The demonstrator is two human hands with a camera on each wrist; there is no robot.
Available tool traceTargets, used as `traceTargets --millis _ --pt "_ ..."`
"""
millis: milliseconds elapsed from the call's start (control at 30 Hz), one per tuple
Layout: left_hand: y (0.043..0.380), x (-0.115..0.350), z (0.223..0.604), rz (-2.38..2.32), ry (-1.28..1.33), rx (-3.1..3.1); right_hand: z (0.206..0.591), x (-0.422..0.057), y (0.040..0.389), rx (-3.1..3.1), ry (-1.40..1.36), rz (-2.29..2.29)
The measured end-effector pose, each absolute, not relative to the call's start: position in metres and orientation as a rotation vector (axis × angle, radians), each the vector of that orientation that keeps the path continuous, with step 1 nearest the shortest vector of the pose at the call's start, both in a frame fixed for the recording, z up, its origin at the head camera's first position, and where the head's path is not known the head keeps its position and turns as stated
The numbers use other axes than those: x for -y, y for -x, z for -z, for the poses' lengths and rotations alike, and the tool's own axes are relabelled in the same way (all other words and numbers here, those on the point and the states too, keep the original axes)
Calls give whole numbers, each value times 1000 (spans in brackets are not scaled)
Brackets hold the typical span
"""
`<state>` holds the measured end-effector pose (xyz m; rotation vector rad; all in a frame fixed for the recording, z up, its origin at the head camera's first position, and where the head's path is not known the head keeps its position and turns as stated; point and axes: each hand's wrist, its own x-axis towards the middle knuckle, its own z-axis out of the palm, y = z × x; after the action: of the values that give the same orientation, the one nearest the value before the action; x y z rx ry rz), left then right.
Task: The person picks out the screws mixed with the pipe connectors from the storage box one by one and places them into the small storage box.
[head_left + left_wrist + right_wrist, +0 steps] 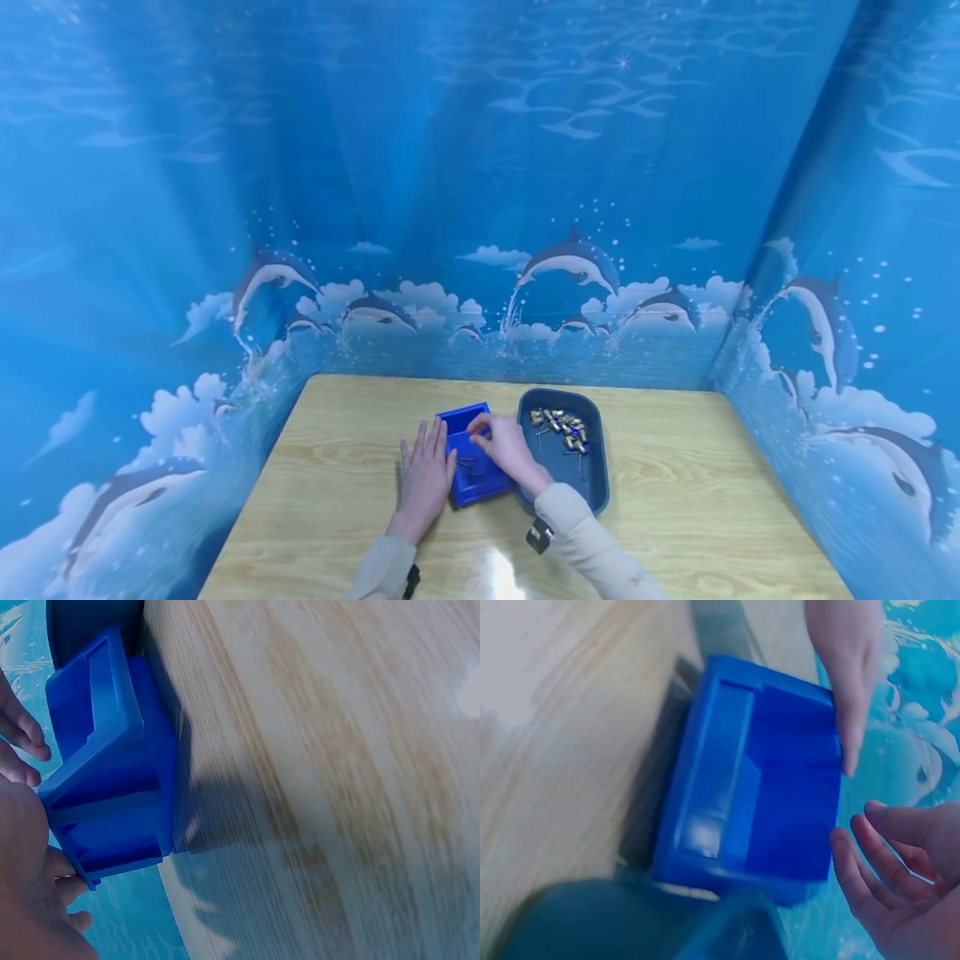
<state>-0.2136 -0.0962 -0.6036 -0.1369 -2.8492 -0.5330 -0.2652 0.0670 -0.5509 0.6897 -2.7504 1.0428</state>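
Note:
A blue plastic storage bin (487, 490) lies on the table with several thin screws (468, 467) inside it. My left hand (427, 475) rests along the bin's left side, its fingers straight; in the left wrist view its fingertips show by the bin's edge. Over the far part of the bin hangs my right hand (506, 446). In the right wrist view the thumb and fingers (885, 877) of that hand are loosely bent and apart, with nothing visible between them. The blue bin (712, 772) is beside them in that view.
Right of the bin stands a dark blue-grey tub (596, 487) with several brass-coloured fittings (566, 429) and thin screws in its far half. The wood-grain table (675, 467) extends to both sides. A dolphin-print curtain (420, 208) rises behind the table and along its sides.

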Motion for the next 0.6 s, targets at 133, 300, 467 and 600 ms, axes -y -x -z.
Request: traceTargets --millis 133,300,467,600 --pt "214 96 604 561 127 2860 546 -82 268 2718 -603 -1129" --pt "214 97 606 566 125 2862 545 -105 273 2752 -502 -1099" --pt "215 96 606 555 101 2882 546 -133 279 2762 -470 -1036" --pt "215 96 606 565 85 2900 547 -157 284 2826 -435 -941"
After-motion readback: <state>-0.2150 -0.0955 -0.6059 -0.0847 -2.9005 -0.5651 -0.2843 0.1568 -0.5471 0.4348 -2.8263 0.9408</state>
